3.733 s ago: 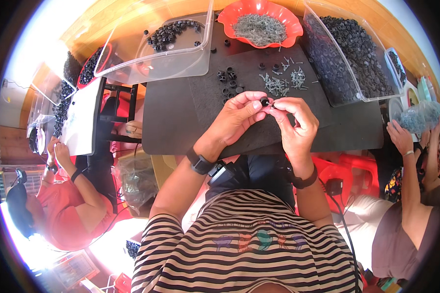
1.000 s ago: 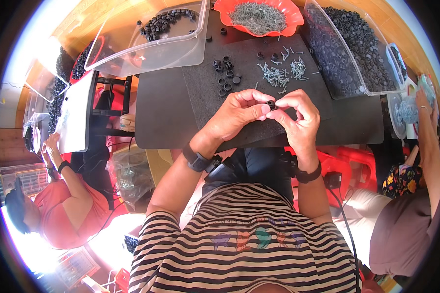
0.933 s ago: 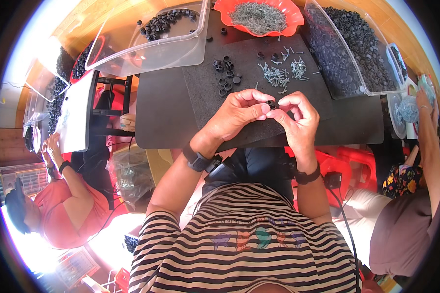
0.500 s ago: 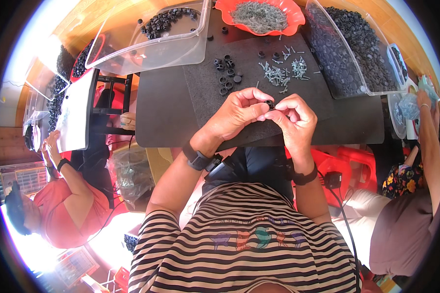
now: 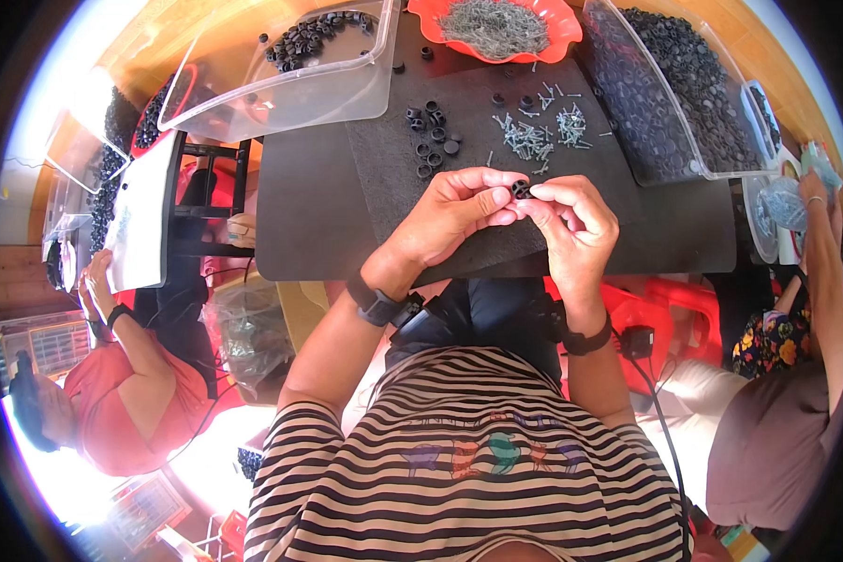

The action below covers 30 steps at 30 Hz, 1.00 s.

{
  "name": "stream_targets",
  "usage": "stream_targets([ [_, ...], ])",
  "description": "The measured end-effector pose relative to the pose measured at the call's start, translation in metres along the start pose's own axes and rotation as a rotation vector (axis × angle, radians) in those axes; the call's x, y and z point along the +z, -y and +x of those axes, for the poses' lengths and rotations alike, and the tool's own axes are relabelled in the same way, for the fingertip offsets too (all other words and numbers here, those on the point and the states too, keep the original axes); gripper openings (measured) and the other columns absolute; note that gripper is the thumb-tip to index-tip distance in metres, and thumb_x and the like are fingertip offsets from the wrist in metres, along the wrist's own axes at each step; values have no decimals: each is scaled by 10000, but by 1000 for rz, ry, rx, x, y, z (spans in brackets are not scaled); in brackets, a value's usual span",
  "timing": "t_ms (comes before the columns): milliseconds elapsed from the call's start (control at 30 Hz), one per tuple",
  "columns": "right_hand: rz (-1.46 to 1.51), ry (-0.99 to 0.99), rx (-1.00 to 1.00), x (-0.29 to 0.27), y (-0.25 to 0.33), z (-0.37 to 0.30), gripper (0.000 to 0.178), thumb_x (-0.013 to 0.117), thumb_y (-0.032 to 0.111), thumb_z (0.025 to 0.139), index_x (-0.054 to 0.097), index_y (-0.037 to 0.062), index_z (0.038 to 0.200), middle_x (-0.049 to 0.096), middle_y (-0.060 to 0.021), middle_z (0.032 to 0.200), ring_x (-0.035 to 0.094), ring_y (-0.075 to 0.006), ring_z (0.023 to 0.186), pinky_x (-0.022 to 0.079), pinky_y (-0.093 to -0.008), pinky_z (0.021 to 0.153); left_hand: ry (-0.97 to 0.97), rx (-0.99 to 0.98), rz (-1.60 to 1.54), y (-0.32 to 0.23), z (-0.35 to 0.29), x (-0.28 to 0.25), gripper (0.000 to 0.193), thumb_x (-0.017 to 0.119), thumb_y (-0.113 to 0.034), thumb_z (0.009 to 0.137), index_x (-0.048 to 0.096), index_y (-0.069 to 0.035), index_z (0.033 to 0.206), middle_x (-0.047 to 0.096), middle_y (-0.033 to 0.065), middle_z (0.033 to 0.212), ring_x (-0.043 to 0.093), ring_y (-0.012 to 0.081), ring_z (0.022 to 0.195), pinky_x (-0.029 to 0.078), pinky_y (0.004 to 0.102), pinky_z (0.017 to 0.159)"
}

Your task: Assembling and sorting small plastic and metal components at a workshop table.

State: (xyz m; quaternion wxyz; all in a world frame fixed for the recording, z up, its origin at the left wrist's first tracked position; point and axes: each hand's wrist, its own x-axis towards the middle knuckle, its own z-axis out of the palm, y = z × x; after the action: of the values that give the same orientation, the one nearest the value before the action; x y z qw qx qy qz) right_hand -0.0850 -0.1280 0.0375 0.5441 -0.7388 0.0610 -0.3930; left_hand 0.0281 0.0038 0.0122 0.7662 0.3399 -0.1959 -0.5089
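Left hand (image 5: 454, 217) & right hand (image 5: 571, 220): both pinching small black ring (image 5: 521, 190). Screws (image 5: 539, 136) just beyond fingers. Risk: ring likely slips, drops off the mat (image 5: 347, 225) if the pinch loosens.

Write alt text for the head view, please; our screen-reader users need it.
Both hands, left hand and right hand, pinch a small black ring part together over a dark work mat. Beyond lie loose black rings, a scatter of metal screws, a red screw bowl and clear bins of black parts.

place: small assembly workshop | signs: clear bins (image 5: 670, 94) of black parts, screws (image 5: 543, 136), co-workers alongside
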Motion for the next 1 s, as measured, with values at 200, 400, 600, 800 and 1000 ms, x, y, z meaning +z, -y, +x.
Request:
stream_targets([
  [200, -111, 72, -144, -7, 0, 8, 177, 760, -60, 708, 670, 16, 841, 645, -76, 783, 638, -159, 673, 501, -257, 590, -7, 18, 50, 1, 0, 0, 286, 607, -117, 938, 608, 16, 1191, 669, 101, 1041, 660, 153, 929, 549, 264, 849],
  [400, -179, 172, -230, -10, 10, 16, 170, 753, -64, 702, 667, 18, 823, 638, -77, 778, 640, -172, 669, 513, -286, 582, -20, 16, 90, 1, 0, 1, 281, 627, -119, 926, 620, 25, 1167, 682, 100, 999, 662, 148, 905, 544, 250, 809],
  [600, -201, 220, -276, -14, 6, 17, 165, 760, -58, 687, 672, 26, 798, 623, -60, 775, 628, -154, 658, 504, -286, 566, -32, -11, 113, 0, 0, 4, 282, 627, -100, 920, 621, 26, 1172, 675, 95, 977, 635, 128, 840, 537, 256, 799],
  [800, -168, 326, -173, -23, -1, 20, 196, 767, -64, 662, 661, 35, 794, 583, -44, 847, 621, -156, 774, 498, -282, 617, -16, 3, 139, 2, 1, 2, 249, 658, -107, 903, 652, 22, 1116, 678, 72, 948, 622, 108, 813, 527, 249, 779],
  [1000, 180, 449, 128, -28, -4, 23, 214, 758, -72, 703, 602, 3, 829, 560, -67, 970, 590, -139, 919, 529, -282, 757, 6, 53, 253, 4, 1, 1, 203, 676, -112, 892, 677, 9, 1055, 673, 41, 905, 604, 88, 796, 504, 241, 764],
])
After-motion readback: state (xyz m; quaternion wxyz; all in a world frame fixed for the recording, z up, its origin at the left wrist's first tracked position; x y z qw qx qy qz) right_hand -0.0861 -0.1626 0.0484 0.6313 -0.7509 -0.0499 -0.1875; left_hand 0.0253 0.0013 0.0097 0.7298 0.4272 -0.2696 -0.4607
